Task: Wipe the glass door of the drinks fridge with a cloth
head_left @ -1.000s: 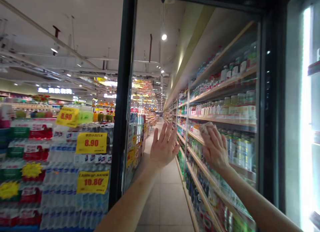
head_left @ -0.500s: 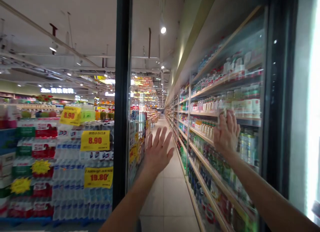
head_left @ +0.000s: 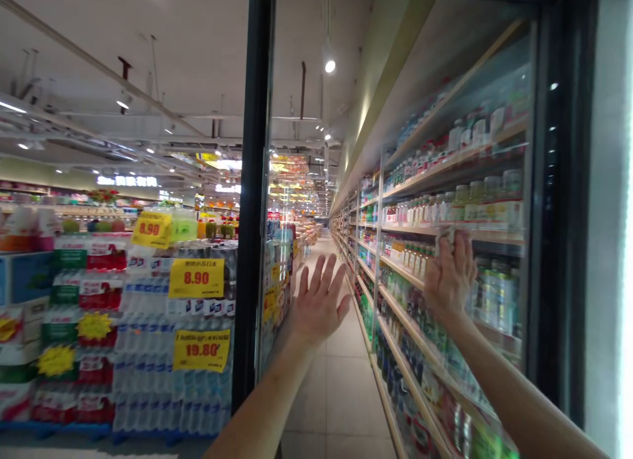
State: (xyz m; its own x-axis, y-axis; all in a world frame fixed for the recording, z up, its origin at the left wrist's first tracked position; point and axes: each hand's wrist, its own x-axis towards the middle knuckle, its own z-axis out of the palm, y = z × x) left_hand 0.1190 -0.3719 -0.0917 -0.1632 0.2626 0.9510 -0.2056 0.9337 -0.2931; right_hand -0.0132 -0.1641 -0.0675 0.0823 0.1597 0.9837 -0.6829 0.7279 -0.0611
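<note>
A glass door (head_left: 366, 43) in a black frame (head_left: 254, 195) stands in front of me, with an aisle visible through it. My left hand (head_left: 319, 301) is open, fingers spread, its palm flat toward the glass and apparently resting on it. Further right, my right hand (head_left: 451, 274) is closed on a pale, crumpled cloth (head_left: 446, 238) held at the pane. Only a small part of the cloth shows above the fingers; the rest is hidden behind the hand.
Bottles line long shelves (head_left: 455, 172) on the right, seen in or through the glass. Packs of bottled water (head_left: 148, 353) with yellow price signs (head_left: 196, 278) are stacked at the left. A bright light strip (head_left: 626, 248) runs along the right edge.
The view has shifted slightly, so the door frame and stacked packs appear further right. My right hand with the cloth sits a little lower on the glass; my left hand stays spread.
</note>
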